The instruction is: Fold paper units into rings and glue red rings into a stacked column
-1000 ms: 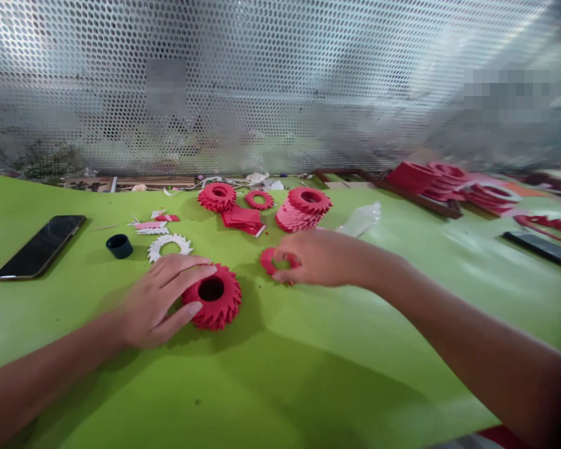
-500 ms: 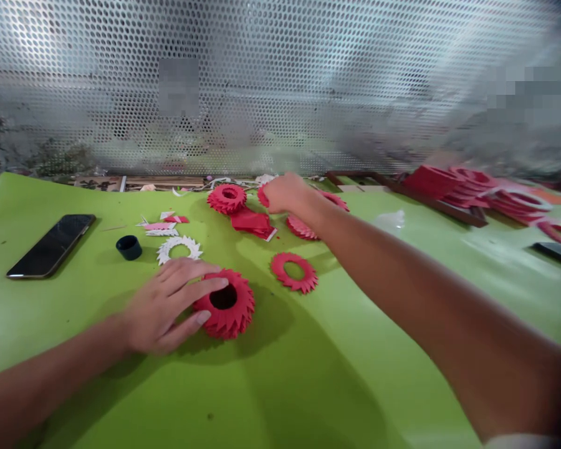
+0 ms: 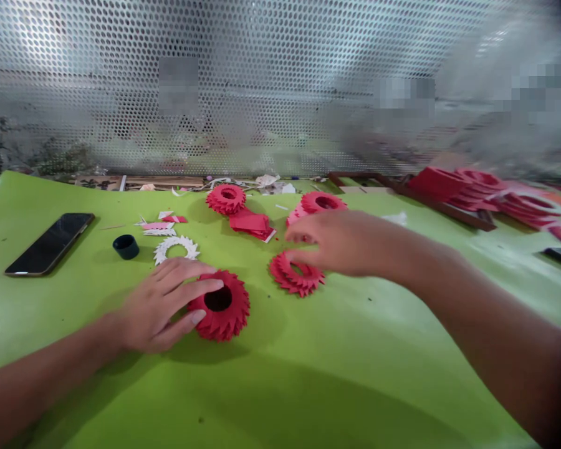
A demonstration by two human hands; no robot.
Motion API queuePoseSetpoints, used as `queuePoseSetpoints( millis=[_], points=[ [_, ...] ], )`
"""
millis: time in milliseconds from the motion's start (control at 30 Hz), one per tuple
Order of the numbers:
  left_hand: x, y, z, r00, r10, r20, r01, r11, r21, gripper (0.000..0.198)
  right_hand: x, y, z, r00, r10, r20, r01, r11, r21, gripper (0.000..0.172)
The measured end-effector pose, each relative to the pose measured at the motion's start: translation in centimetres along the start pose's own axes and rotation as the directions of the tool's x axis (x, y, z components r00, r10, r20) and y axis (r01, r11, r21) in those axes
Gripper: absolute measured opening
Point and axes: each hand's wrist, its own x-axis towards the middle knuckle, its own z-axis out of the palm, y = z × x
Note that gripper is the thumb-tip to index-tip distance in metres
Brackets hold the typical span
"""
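My left hand (image 3: 161,304) rests on the green table (image 3: 280,374), its fingers curled around the left side of a thick stack of red toothed paper rings (image 3: 222,305). My right hand (image 3: 341,242) reaches in from the right. Its fingertips press down on a thinner pile of red toothed rings (image 3: 294,277) in the middle of the table. Whether those fingers pinch a ring or only touch it is blurred by motion.
A phone (image 3: 49,244) lies at the left, with a black cap (image 3: 126,246), a white toothed ring (image 3: 176,248) and paper scraps beside it. More red ring stacks (image 3: 225,198) and folded red sheets (image 3: 252,223) sit further back. Red pieces (image 3: 477,187) fill the right. A perforated metal screen (image 3: 262,87) stands behind.
My right hand came back from the far ring stacks to the middle, and the single ring there is now a small pile. My left hand stayed on its stack.
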Motion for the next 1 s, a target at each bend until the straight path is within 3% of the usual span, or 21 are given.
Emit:
queuePoseSetpoints(
  millis=[67,167,333,567,733,867,1000],
  points=[
    [-0.1,-0.1,0.1,1.0,0.003,-0.001,-0.003,1.0,0.014,0.036,3.5,-0.2,-0.3,0.997,-0.023,0.071,0.023,1.0,0.006,0.017],
    [-0.2,-0.2,0.3,1.0,0.022,-0.013,-0.022,1.0,0.018,0.036,9.0,-0.8,1.0,0.989,-0.066,0.135,0.073,0.996,-0.045,0.035],
    [0.1,-0.1,0.1,0.999,0.048,-0.003,-0.048,0.999,-0.001,0.037,13.7,0.0,4.1,0.977,-0.066,0.203,0.086,0.993,-0.087,0.028],
    [0.5,0.2,-0.2,0.999,0.048,0.004,-0.048,0.999,-0.012,0.035,14.3,1.9,3.7,0.975,-0.018,0.222,0.028,0.999,-0.041,0.028],
    [0.4,0.2,-0.1,0.999,0.032,0.013,-0.032,0.999,-0.013,0.036,14.2,1.9,3.3,0.986,-0.062,0.155,0.058,0.998,0.028,0.031],
    [0.3,0.2,-0.1,0.999,0.029,0.014,-0.029,0.999,-0.027,0.034,13.9,2.0,3.7,0.979,-0.045,0.199,0.036,0.998,0.048,0.049],
    [0.4,0.3,-0.3,1.0,0.026,0.012,-0.026,0.999,-0.03,0.033,13.6,2.3,4.4,0.984,-0.076,0.162,0.064,0.995,0.076,0.061]
  ],
)
